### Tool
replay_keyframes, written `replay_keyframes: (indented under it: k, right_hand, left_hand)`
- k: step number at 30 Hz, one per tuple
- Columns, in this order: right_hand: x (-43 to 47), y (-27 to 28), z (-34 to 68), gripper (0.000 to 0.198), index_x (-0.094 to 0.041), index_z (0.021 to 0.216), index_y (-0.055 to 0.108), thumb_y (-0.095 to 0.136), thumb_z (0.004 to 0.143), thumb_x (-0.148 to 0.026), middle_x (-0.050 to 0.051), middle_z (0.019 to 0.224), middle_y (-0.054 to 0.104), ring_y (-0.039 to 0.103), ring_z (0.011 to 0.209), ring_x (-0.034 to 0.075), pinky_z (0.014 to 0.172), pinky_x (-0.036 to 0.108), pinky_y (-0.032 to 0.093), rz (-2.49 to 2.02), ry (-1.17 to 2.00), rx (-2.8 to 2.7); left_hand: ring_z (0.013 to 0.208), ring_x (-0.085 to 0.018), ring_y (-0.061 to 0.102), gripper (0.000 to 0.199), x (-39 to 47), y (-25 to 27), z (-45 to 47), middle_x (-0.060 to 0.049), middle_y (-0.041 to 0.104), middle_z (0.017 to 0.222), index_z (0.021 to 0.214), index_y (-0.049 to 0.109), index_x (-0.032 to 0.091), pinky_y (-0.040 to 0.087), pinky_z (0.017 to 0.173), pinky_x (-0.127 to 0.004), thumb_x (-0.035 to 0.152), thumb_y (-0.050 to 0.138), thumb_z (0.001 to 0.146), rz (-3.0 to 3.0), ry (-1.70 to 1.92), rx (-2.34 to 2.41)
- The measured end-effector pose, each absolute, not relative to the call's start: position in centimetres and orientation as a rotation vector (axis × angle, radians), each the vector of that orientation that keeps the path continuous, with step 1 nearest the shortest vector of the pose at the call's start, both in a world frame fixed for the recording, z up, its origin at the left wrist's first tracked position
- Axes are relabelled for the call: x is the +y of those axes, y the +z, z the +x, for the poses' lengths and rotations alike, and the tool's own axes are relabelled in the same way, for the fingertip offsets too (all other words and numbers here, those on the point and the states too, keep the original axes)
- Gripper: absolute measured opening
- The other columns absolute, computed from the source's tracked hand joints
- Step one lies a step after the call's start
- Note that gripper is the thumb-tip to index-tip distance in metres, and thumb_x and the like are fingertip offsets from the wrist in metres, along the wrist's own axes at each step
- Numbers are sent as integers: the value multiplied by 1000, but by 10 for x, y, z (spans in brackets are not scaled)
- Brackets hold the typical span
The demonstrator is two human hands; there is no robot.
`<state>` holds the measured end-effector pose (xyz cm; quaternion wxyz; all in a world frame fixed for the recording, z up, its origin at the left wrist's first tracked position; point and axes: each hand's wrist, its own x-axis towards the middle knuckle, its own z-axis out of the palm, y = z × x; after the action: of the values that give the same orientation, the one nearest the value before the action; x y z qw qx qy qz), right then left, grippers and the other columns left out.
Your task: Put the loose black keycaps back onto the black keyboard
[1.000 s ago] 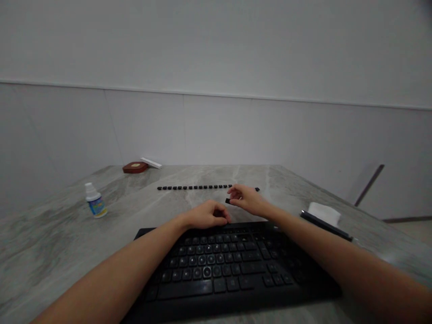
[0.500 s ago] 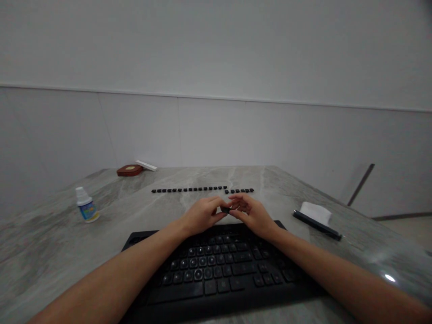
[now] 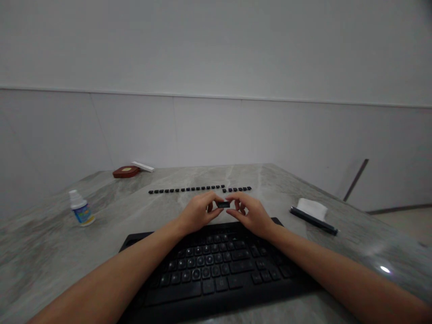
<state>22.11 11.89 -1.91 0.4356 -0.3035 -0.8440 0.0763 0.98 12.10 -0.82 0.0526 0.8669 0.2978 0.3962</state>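
A small black keycap (image 3: 223, 204), wider than it is tall, is held up above the back edge of a black keyboard (image 3: 175, 294). My left hand (image 3: 200, 211) pinches its left end between thumb and finger. At the other end, the thumb and index finger of my right hand (image 3: 251, 213) close around the keycap, the remaining fingers curled. Many key positions on the keyboard show round shiny domes without caps, while other keys still have black caps. Beyond my hands, several loose black keycaps (image 3: 187, 189) lie in a long row, with a shorter row (image 3: 240, 189) at its right.
On the left stands a white bottle (image 3: 82, 209) with a blue label. A brown case (image 3: 126, 171) and a white strip-like object (image 3: 143, 166) lie at the back left. To the right, a dark pen-like stick (image 3: 313, 220) rests beside a white cloth or tissue (image 3: 313, 209).
The keycap has been tilted, so its long side now faces me. My fingers have shifted to its two ends and my hands are slightly higher. The view has moved slightly.
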Motion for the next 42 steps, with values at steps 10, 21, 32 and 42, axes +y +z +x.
replay_keyframes:
  k: [10, 21, 32, 42]
  right_hand:
    - [103, -6, 238, 8, -18, 89, 70, 63, 85, -22, 5, 82, 71, 63, 72, 14, 65, 27, 51, -487, 192, -2288]
    - [94, -3, 245, 5, -16, 79, 72, 66, 79, -15, 6, 80, 71, 64, 74, 16, 69, 30, 52, -476, 372, -2507]
    - [96, -1, 248, 11, -14, 81, 72, 63, 76, -11, 7, 78, 70, 63, 73, 16, 67, 29, 50, -421, 386, -2533]
    - [95, 1, 248, 9, -13, 75, 71, 63, 74, -9, 8, 77, 69, 63, 73, 17, 68, 28, 50, -392, 402, -2541]
  left_hand:
    - [61, -12, 52, 13, 109, -1, 8, 0, 59, 71, 93, 62, 15, 43, 62, -25, 16, 56, 81, 2649, 1094, 700]
    - [71, -15, 59, 29, 110, -3, 7, -6, 64, 82, 87, 70, 14, 48, 67, -27, 4, 48, 71, 2595, 803, 513]
    - [84, -16, 62, 47, 107, -1, 7, -4, 66, 97, 98, 74, 20, 50, 80, -29, 0, 47, 66, 2562, 658, 382]
    - [85, -16, 64, 45, 106, 2, 8, -4, 69, 97, 96, 74, 19, 51, 81, -28, -2, 45, 67, 2525, 635, 392]
